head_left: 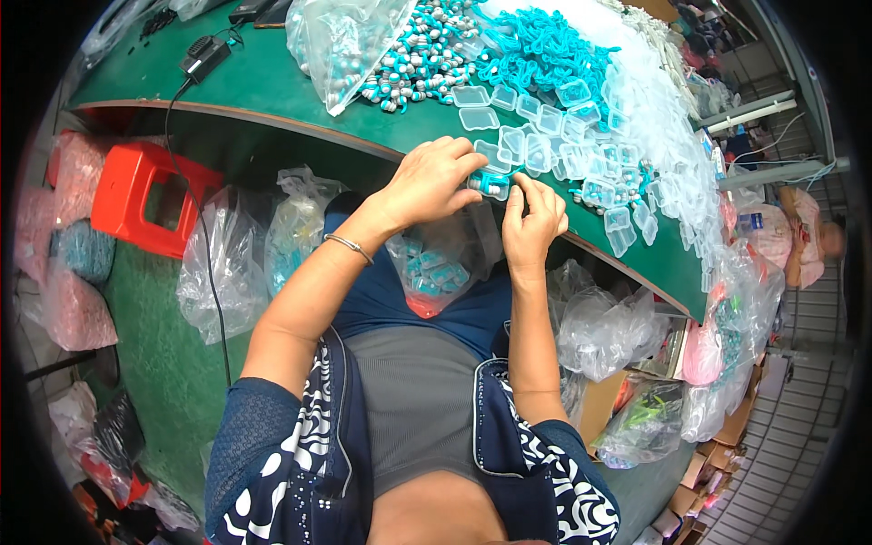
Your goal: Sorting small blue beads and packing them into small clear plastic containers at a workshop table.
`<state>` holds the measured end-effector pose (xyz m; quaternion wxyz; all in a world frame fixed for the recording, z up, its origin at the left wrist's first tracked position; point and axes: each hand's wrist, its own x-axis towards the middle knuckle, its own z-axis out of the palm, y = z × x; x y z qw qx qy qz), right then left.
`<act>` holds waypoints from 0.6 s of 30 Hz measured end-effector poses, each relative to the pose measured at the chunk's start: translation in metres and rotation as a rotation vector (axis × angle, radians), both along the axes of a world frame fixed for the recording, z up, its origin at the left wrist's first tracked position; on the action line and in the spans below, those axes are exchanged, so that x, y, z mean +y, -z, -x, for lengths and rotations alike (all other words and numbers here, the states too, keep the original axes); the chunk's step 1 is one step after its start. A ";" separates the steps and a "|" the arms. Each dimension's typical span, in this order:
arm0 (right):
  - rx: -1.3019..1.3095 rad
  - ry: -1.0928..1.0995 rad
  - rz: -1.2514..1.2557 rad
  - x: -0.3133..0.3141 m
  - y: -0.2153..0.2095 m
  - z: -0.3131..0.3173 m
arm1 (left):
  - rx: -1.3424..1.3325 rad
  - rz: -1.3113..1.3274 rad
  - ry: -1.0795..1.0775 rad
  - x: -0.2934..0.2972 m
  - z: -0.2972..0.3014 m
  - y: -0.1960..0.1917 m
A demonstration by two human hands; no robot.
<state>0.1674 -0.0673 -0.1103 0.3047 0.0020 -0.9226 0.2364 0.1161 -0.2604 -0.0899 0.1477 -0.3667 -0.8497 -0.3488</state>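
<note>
At the table's near edge, my left hand (434, 182) grips a small clear plastic case (491, 190) between thumb and fingers. Its hinged lid (493, 156) stands open on the far side. Teal cord and small grey-and-teal pieces lie inside. My right hand (536, 218) is closed at the case's right side, thumb and forefinger together, with a bit of teal cord showing at the fingertips. Just beyond are several open clear cases (538, 153). Below my hands, a clear bag (436, 271) on my lap holds filled cases.
On the green table (263, 86) lie a heap of grey-and-teal pieces (427, 54), a tangle of teal cords (549, 50) and a large pile of clear cases (658, 118). A black cable (207, 263) hangs over the edge at left, near a red stool (136, 200). Plastic bags surround my legs.
</note>
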 end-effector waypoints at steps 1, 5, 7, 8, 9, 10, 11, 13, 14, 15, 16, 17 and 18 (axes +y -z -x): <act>0.002 -0.005 0.004 0.000 0.000 0.001 | 0.003 -0.001 -0.001 0.000 0.000 0.000; 0.003 -0.015 0.031 -0.003 0.000 0.004 | 0.009 -0.013 0.002 -0.001 -0.001 0.000; 0.006 -0.021 0.044 -0.005 -0.003 0.007 | 0.013 -0.017 0.004 -0.001 0.000 0.000; 0.008 -0.024 0.050 -0.006 -0.004 0.008 | 0.015 -0.019 0.006 -0.001 0.000 0.000; 0.017 -0.038 0.030 -0.006 -0.004 0.010 | 0.016 -0.020 0.006 -0.001 0.000 0.000; 0.026 -0.052 0.010 -0.006 -0.005 0.011 | 0.016 -0.020 0.006 -0.001 0.000 0.000; 0.036 -0.066 -0.009 -0.005 -0.005 0.012 | 0.016 -0.020 0.007 0.000 0.000 0.000; 0.063 -0.114 -0.075 -0.004 -0.007 0.013 | 0.023 -0.032 0.010 0.000 0.000 0.001; 0.077 -0.137 -0.107 -0.003 -0.008 0.014 | 0.026 -0.038 0.013 0.000 0.000 0.002; 0.093 -0.165 -0.127 -0.002 -0.009 0.014 | 0.029 -0.039 0.010 0.000 0.000 0.002; 0.109 -0.193 -0.147 -0.001 -0.010 0.015 | 0.032 -0.039 0.007 0.000 0.000 0.002; 0.125 -0.220 -0.166 0.000 -0.011 0.016 | 0.035 -0.039 0.004 0.000 0.000 0.002; 0.121 -0.231 -0.181 0.001 -0.013 0.015 | 0.043 -0.048 0.001 0.000 0.000 0.003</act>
